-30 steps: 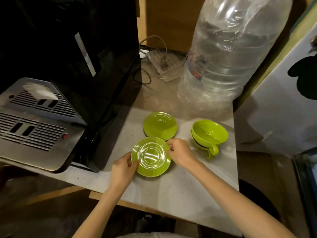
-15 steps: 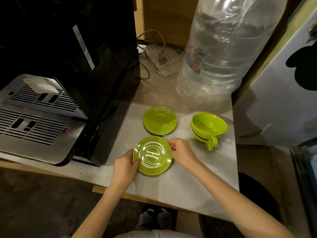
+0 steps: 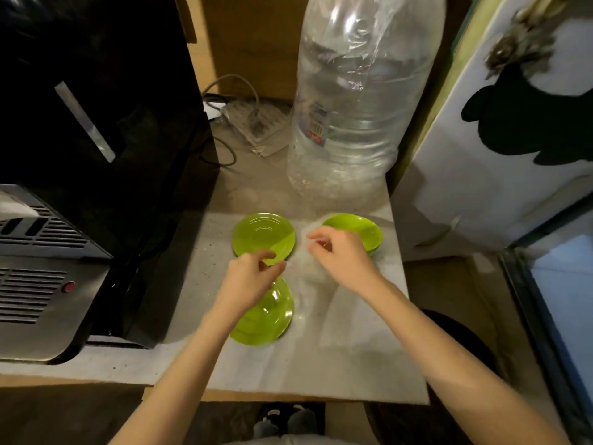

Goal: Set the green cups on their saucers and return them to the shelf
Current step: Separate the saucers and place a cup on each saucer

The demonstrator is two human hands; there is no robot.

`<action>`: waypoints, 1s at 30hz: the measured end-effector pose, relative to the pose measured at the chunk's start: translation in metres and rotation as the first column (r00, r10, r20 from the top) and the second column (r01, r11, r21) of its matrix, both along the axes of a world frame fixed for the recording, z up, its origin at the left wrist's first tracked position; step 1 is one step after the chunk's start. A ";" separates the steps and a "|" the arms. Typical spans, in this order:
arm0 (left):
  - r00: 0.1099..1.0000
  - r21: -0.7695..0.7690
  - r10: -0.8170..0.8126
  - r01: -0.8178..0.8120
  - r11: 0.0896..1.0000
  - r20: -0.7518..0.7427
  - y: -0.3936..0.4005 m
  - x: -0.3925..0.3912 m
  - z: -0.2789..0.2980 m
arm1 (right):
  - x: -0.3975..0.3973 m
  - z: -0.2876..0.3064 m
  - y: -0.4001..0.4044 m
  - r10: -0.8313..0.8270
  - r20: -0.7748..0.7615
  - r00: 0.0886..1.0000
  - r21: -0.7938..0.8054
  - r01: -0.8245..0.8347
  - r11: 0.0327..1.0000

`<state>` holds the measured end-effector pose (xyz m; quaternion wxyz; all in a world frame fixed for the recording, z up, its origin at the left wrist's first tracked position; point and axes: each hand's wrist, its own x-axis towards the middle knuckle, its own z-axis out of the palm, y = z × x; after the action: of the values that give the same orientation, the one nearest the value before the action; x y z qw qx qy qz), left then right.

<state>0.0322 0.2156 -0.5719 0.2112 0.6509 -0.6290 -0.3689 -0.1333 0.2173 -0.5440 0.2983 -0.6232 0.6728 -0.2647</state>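
Note:
Two green saucers lie on the pale counter (image 3: 337,358): the near saucer (image 3: 272,319) partly under my left wrist, the far saucer (image 3: 261,234) behind it. Stacked green cups (image 3: 362,231) stand at the right, partly hidden by my right hand. My left hand (image 3: 248,281) hovers above the gap between the two saucers, fingers loosely curled, holding nothing. My right hand (image 3: 340,255) is raised in front of the cups, fingers apart and empty, blurred by motion.
A black coffee machine (image 3: 96,155) with a metal drip tray (image 3: 35,284) fills the left. A big clear water bottle (image 3: 356,101) stands behind the cups. Cables and a power strip (image 3: 253,123) lie at the back. A white cabinet side (image 3: 500,155) bounds the right.
Both hands have let go of the near saucer, which now lies on the counter. They have lifted and moved away from me, the right one toward the cups.

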 end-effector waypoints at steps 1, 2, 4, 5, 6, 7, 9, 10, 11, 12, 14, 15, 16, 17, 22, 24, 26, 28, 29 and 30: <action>0.991 0.044 -0.040 0.045 0.998 -0.125 -0.005 -0.012 0.004 | -0.011 0.005 -0.002 -0.055 0.033 0.998 -0.026 0.056 0.998; 0.973 0.076 -0.070 0.088 0.993 -0.219 -0.010 -0.024 0.007 | -0.022 0.009 -0.003 -0.120 0.053 0.991 -0.044 0.122 0.992; 0.937 0.117 -0.079 0.126 0.985 -0.341 -0.019 -0.045 0.009 | -0.047 0.012 -0.004 -0.266 0.081 0.960 -0.065 0.272 0.960; 0.924 0.136 -0.070 0.129 0.982 -0.376 -0.023 -0.054 0.009 | -0.059 0.011 -0.005 -0.336 0.072 0.939 -0.070 0.340 0.938; 0.916 0.154 -0.057 0.129 0.980 -0.398 -0.026 -0.062 0.007 | -0.069 0.009 -0.005 -0.390 0.039 0.920 -0.063 0.392 0.918; 0.911 0.172 -0.044 0.125 0.977 -0.410 -0.029 -0.069 0.004 | -0.077 0.003 -0.005 -0.422 0.000 0.907 -0.037 0.421 0.906; 0.911 0.187 -0.020 0.106 0.977 -0.412 -0.034 -0.079 -0.001 | -0.085 -0.009 -0.003 -0.432 -0.039 0.901 0.053 0.434 0.899; 0.912 0.189 -0.009 0.095 0.977 -0.410 -0.036 -0.082 -0.004 | -0.086 -0.014 -0.002 -0.436 -0.024 0.900 0.093 0.436 0.895; 0.913 0.196 0.002 0.086 0.977 -0.407 -0.038 -0.085 -0.006 | -0.087 -0.022 -0.002 -0.447 0.003 0.894 0.128 0.443 0.887; 0.916 0.205 0.009 0.080 0.976 -0.401 -0.041 -0.087 -0.009 | -0.087 -0.027 -0.002 -0.461 0.028 0.887 0.158 0.451 0.878; 0.922 0.217 0.016 0.074 0.973 -0.388 -0.044 -0.089 -0.011 | -0.086 -0.033 -0.005 -0.479 0.072 0.875 0.215 0.455 0.864; 0.924 0.222 0.018 0.073 0.972 -0.382 -0.045 -0.090 -0.010 | -0.086 -0.034 -0.006 -0.482 0.097 0.871 0.242 0.450 0.860; 0.926 0.226 0.022 0.069 0.972 -0.378 -0.045 -0.091 -0.010 | -0.085 -0.033 -0.006 -0.483 0.114 0.868 0.264 0.442 0.857; 0.926 0.229 0.027 0.065 0.971 -0.376 -0.045 -0.091 -0.009 | -0.084 -0.033 -0.007 -0.482 0.124 0.867 0.272 0.438 0.857; 0.920 0.249 0.065 0.037 0.968 -0.387 -0.046 -0.093 -0.007 | -0.084 -0.030 -0.010 -0.455 0.116 0.883 0.249 0.418 0.874; 0.911 0.253 0.071 0.037 0.967 -0.406 -0.046 -0.092 -0.005 | -0.084 -0.028 -0.011 -0.449 0.108 0.887 0.225 0.418 0.880; 0.902 0.235 0.079 0.025 0.972 -0.425 -0.048 -0.089 -0.002 | -0.083 -0.025 -0.014 -0.439 0.112 0.891 0.196 0.413 0.889; 0.896 0.205 0.081 0.012 0.979 -0.436 -0.052 -0.082 0.002 | -0.079 -0.021 -0.019 -0.421 0.128 0.898 0.162 0.400 0.902; 0.893 0.190 0.078 0.008 0.982 -0.442 -0.054 -0.078 0.004 | -0.075 -0.019 -0.022 -0.410 0.141 0.901 0.140 0.392 0.909; 0.890 0.175 0.077 0.004 0.985 -0.449 -0.056 -0.073 0.006 | -0.071 -0.017 -0.025 -0.397 0.155 0.905 0.120 0.381 0.917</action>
<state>-0.0408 0.1595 -0.5661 0.3024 0.5743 -0.5158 -0.5592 -0.2044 0.1922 -0.5608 0.3245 -0.4370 0.7653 -0.3436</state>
